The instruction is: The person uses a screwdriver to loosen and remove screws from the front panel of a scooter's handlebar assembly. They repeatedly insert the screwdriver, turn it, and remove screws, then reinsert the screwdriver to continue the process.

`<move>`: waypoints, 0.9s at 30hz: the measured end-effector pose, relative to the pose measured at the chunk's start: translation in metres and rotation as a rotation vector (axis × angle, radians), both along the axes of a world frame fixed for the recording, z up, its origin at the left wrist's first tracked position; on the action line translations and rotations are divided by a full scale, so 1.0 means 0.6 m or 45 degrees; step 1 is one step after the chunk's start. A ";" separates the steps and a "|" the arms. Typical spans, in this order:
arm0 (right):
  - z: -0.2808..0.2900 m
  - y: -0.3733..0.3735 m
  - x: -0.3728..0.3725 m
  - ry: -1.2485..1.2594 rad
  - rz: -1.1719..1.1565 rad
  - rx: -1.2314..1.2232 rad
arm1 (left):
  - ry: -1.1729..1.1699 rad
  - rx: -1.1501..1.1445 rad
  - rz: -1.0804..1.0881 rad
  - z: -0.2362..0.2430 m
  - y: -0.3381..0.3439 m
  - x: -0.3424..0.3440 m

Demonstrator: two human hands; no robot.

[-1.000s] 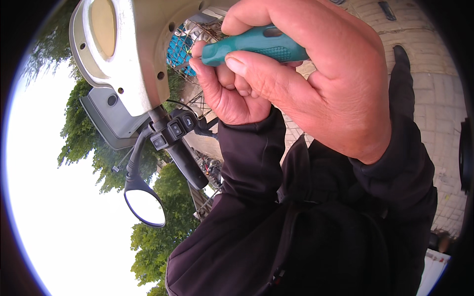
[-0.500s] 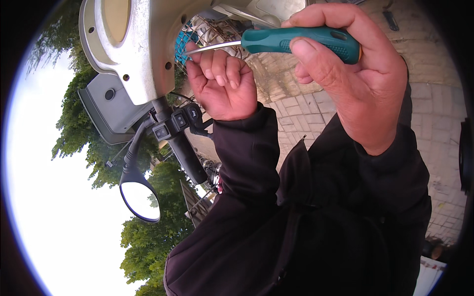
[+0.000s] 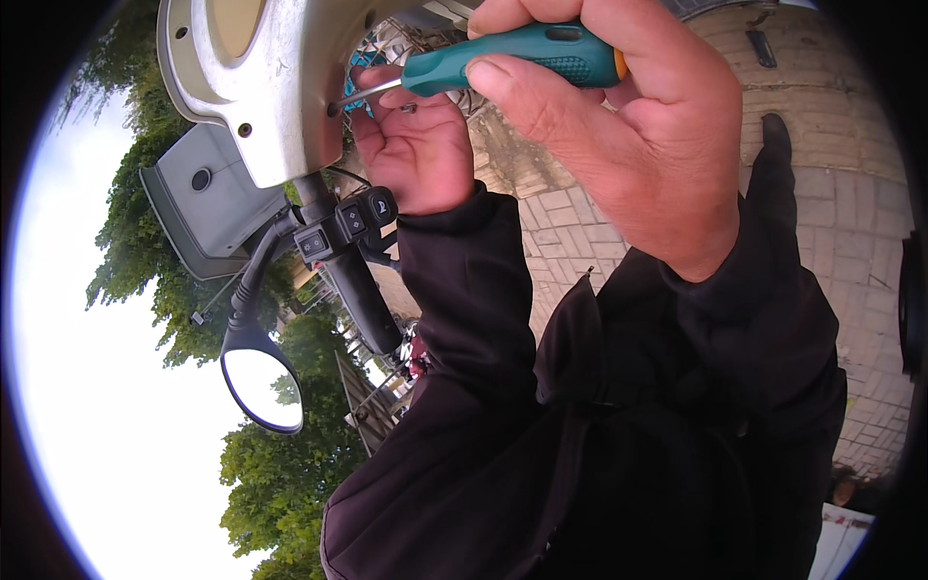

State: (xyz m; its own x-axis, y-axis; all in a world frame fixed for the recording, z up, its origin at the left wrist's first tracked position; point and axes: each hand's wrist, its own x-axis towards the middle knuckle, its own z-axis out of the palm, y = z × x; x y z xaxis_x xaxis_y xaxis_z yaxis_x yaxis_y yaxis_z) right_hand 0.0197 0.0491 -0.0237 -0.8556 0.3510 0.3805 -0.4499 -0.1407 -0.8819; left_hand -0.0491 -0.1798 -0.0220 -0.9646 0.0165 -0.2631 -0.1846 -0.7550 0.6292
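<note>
My right hand (image 3: 657, 135) is wrapped round the green handle of a screwdriver (image 3: 512, 60), with the thumb along the handle's lower side. The metal shaft points left, and its tip meets a hole in the edge of the pale scooter front panel (image 3: 295, 106). Just below and behind the shaft, my left hand (image 3: 416, 155) lies palm up with fingers extended, partly covered by the screwdriver. On its fingers rests a small dark metallic piece, perhaps a screw, too small to be sure.
Below the panel are a black handlebar grip (image 3: 365, 307) with switches and a round mirror (image 3: 261, 389). A grey top box (image 3: 208, 198) is at the left, before trees. Paving bricks (image 3: 831, 232) cover the ground at right. A wire basket sits behind my left hand.
My right hand has moved left with the screwdriver, bringing its tip from beside my left fingers to the panel hole. My left hand's curled fingers have opened out, showing the small piece.
</note>
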 end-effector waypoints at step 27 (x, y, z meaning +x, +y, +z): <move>-0.012 0.035 0.013 -0.353 0.205 -0.562 | -0.127 0.533 -0.167 0.027 0.060 0.008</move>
State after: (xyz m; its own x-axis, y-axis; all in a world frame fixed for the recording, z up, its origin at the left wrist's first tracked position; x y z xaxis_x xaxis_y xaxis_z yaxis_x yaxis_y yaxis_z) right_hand 0.0276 0.0703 -0.0306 -0.9591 0.2822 -0.0207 -0.1510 -0.5722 -0.8061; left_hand -0.0443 -0.1439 -0.0058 -0.9176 0.2615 -0.2994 -0.3397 -0.9070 0.2488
